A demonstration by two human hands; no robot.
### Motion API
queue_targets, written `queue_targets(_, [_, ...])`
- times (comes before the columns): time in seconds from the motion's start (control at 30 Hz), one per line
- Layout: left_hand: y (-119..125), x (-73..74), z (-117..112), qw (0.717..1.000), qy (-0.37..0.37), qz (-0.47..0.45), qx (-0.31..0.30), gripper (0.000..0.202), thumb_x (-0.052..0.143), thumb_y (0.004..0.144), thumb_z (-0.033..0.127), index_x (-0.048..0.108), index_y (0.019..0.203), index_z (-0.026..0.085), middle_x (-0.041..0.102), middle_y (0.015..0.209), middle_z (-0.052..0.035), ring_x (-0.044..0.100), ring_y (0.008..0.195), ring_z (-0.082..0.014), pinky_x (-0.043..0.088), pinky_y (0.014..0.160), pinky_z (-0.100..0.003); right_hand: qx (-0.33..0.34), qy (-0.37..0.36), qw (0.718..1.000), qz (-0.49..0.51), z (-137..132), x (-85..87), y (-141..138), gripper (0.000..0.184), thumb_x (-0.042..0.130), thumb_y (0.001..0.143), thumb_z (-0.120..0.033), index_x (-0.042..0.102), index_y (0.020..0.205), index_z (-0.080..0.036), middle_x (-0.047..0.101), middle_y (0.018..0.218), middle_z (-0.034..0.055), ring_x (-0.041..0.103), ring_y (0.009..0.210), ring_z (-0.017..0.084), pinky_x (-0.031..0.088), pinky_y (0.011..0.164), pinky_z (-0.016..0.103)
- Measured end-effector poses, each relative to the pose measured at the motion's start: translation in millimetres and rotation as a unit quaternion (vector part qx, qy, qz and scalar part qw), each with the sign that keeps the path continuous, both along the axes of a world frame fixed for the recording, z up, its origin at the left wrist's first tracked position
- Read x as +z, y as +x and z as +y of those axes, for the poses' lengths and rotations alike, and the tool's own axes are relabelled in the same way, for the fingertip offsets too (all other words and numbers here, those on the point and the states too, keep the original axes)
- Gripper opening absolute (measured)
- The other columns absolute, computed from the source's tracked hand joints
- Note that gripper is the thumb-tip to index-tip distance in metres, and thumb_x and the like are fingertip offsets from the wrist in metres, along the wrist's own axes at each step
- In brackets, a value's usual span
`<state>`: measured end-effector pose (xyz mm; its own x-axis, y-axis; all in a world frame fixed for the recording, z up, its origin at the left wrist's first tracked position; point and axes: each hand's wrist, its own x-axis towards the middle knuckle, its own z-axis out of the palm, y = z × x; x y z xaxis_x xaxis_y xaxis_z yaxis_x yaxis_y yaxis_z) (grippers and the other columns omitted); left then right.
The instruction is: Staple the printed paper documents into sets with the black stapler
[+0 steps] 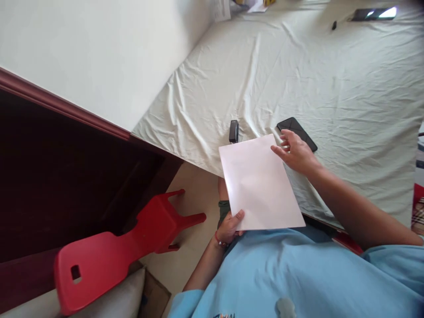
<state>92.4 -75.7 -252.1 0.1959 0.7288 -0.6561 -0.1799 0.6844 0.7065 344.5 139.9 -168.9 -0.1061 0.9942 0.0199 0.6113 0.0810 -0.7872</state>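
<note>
Pale pink rectangular sheet of paper [260, 183] is held just below the middle of the frame, above the near edge of a bed covered by a creased, pale grey-green cotton bedsheet [298, 75]. Its lower left corner is pinched by the left hand [229, 227]: the thumb is laid on top, while the fingers are hidden beneath the paper. A red bracelet is worn at that wrist. The right hand [296, 152] is placed at the sheet's upper right edge, the thumb touching it; whether the paper is actually gripped there cannot be told, since the fingertips are seen only in part.

A flat black rectangular phone [293, 126] is lain just beyond the right hand and is partly covered by it. A small black stapler [233, 131] is seen just above the sheet's upper left corner. A red plastic stool [126, 251] is tipped on its side at the lower left. A second dark phone [372, 14], its screen glaring, is blurred at the upper right. The lower frame is filled by a light blue shirt [281, 274].
</note>
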Motion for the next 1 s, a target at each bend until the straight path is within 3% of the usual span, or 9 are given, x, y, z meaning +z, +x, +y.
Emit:
queue_targets(0.1, [9.9,1.9,-3.6,1.0,0.012,-0.021,0.014,0.07,0.068,0.07,0.085,0.057,0.079,0.017,0.045,0.041,0.0051,0.032,0.032,-0.0063,0.015,0.035,-0.023,0.012,-0.183,0.973,0.142,0.7,2.8,-1.9,0.074,0.077,0.08,-0.059,0.058,0.137,-0.016,0.071,0.12,0.0178,0.07,0.104,0.032,0.06,0.087,0.046])
queue_targets(0.2, [15.9,1.7,-2.7,0.999,0.037,-0.005,-0.023,0.071,0.064,0.074,0.085,0.061,0.081,0.015,0.05,0.045,0.0025,0.038,0.035,-0.0078,0.023,0.037,-0.023,0.057,-0.355,0.882,0.304,-9.1,2.0,-0.3,0.055,0.081,0.078,-0.056,0.07,0.113,-0.015,0.076,0.103,0.0158,0.073,0.093,0.031,0.063,0.08,0.043])
queue_targets(0.27, [15.8,3.4,2.6,0.996,0.061,0.016,-0.061,0.072,0.062,0.076,0.085,0.064,0.081,0.014,0.058,0.052,-0.0018,0.048,0.042,-0.0109,0.034,0.041,-0.025,0.037,-0.409,0.842,0.351,-13.9,-1.3,2.3,0.043,0.086,0.074,-0.045,0.072,0.099,-0.015,0.077,0.096,0.0155,0.074,0.085,0.029,0.064,0.079,0.044])
queue_targets(0.37, [8.4,12.8,17.0,0.987,0.14,0.069,-0.043,0.068,0.066,0.078,0.08,0.069,0.094,0.014,0.074,0.082,-0.0095,0.069,0.08,-0.0212,0.056,0.073,-0.031,0.003,-0.403,0.838,0.368,-14.8,-8.8,6.9,0.033,0.089,0.07,-0.033,0.072,0.092,-0.015,0.077,0.092,0.0144,0.074,0.082,0.028,0.065,0.083,0.045])
queue_targets(0.47, [-3.4,27.5,36.5,0.971,0.208,0.105,0.044,0.062,0.066,0.086,0.071,0.065,0.113,0.016,0.074,0.115,-0.0123,0.067,0.113,-0.0256,0.052,0.1,-0.037,-0.001,-0.396,0.835,0.382,-14.3,-14.7,9.5,0.031,0.089,0.07,-0.031,0.073,0.092,-0.016,0.077,0.093,0.0141,0.075,0.086,0.028,0.064,0.088,0.046])
queue_targets(0.6, [-10.5,44.6,69.7,0.959,0.218,0.096,0.155,0.062,0.072,0.084,0.067,0.057,0.12,0.018,0.072,0.122,-0.0117,0.066,0.116,-0.0248,0.051,0.101,-0.037,-0.015,-0.419,0.814,0.402,-19.5,-16.6,4.9,0.033,0.091,0.067,-0.028,0.074,0.094,-0.016,0.078,0.097,0.0129,0.075,0.084,0.025,0.065,0.085,0.041])
queue_targets(0.7, [-6.6,54.0,98.1,0.954,0.199,0.028,0.225,0.06,0.079,0.081,0.06,0.057,0.118,0.019,0.073,0.12,-0.0104,0.066,0.12,-0.0259,0.05,0.106,-0.039,-0.007,-0.439,0.8,0.409,-24.9,-16.6,-2.7,0.033,0.092,0.066,-0.027,0.074,0.092,-0.015,0.078,0.096,0.0129,0.074,0.081,0.023,0.065,0.08,0.036])
queue_targets(0.83, [-2.3,59.8,123.9,0.96,0.156,-0.036,0.231,0.066,0.089,0.071,0.051,0.063,0.121,0.016,0.075,0.117,-0.0106,0.067,0.122,-0.0303,0.051,0.108,-0.045,0.004,-0.443,0.796,0.412,-29.1,-18.1,-8.6,0.037,0.092,0.066,-0.03,0.075,0.094,-0.013,0.078,0.098,0.0137,0.074,0.08,0.022,0.064,0.077,0.034])
queue_targets(1.0, [-6.5,53.6,129.9,0.979,0.1,-0.044,0.172,0.071,0.092,0.064,0.054,0.069,0.115,0.01,0.079,0.099,-0.0133,0.074,0.107,-0.0347,0.058,0.099,-0.051,0.0,-0.433,0.813,0.389,-31.4,-23.4,-2.6,0.043,0.092,0.063,-0.034,0.074,0.096,-0.013,0.077,0.102,0.0144,0.073,0.08,0.023,0.062,0.078,0.036])
